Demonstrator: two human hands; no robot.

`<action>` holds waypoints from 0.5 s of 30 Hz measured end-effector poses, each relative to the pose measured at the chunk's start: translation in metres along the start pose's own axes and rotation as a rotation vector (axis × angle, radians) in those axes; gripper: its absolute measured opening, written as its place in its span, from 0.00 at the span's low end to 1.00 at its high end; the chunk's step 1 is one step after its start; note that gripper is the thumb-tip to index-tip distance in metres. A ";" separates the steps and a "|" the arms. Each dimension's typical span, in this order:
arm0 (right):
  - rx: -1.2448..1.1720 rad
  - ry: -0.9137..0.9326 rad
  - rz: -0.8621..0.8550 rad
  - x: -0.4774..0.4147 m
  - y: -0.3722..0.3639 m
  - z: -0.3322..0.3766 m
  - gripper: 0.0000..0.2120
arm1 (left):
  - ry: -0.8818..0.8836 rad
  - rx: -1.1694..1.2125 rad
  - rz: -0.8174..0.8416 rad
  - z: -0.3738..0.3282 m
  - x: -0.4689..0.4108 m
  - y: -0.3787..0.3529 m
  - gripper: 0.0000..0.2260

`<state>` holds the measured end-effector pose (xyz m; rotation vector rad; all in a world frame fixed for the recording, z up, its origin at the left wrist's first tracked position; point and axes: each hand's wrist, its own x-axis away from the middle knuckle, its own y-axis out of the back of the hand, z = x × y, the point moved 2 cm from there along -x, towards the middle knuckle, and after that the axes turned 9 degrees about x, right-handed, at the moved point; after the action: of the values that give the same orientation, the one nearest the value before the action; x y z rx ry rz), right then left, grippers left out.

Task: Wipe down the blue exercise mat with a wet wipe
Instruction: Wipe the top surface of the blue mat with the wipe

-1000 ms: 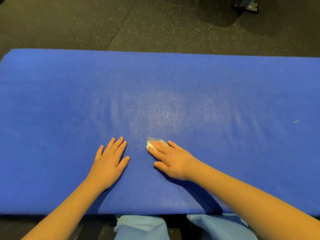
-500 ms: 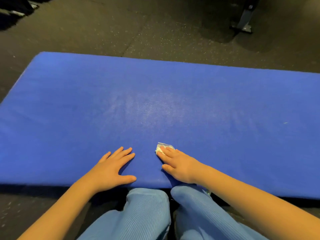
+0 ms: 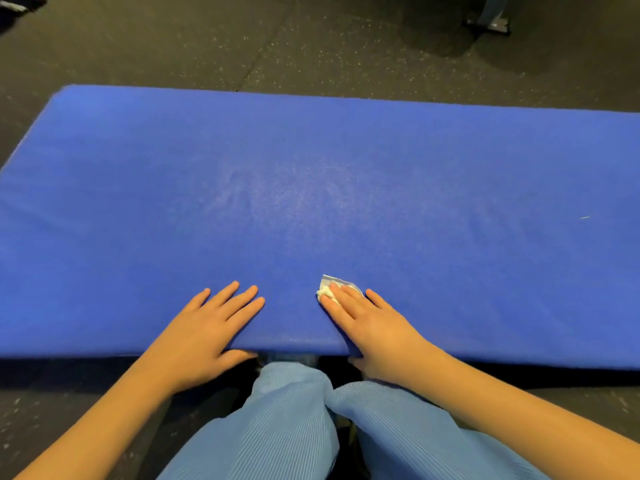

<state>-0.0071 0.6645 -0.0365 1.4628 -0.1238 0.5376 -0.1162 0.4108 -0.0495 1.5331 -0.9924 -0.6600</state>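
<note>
Thick blue foam exercise mat (image 3: 346, 161) lies flat on the dark speckled rubber floor (image 3: 311, 46), long axis running left–right across the view. Its left end is in sight; the right end runs out of frame. Person kneels at the near long edge, approx. mid-length, w/ light blue ribbed trousers (image 3: 287, 427) just below that edge. Small crumpled white wet wipe (image 3: 327, 289) sits on the mat close to the near edge, pinned under the fingertips of the right hand (image 3: 374, 327). Those fingers (image 3: 343, 301) are straight and together, pressing down flat, not curled round it; the thumb is hidden over the mat's edge. Left hand (image 3: 204, 330) has its fingers lightly spread, palm flat on the mat just left of the wipe, holding nothing, thumb at the edge; looks like a brace. So the wipe is w/ the right hand, and the mat spreads away from both hands, forward & to either side. A paler, streaky sheen shows mid-mat straight ahead, prob. damp from wiping, tho can't be sure. If so, the two ends are left to do. The right side is within the right arm's natural sweep. The far left corner is nearer the left hand, which has no wipe, so reaching it likely means crossing over or shuffling along. Tiny pale fleck (image 3: 585, 217) lies on the mat far right, well apart from the hands.
</note>
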 end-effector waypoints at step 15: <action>-0.164 -0.142 -0.545 0.070 0.045 -0.061 0.31 | -0.124 0.112 -0.174 -0.053 -0.067 0.053 0.33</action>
<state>0.0214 0.7427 0.0247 1.3020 0.1172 -0.0205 -0.1168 0.4952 0.0052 1.7069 -1.0097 -0.8428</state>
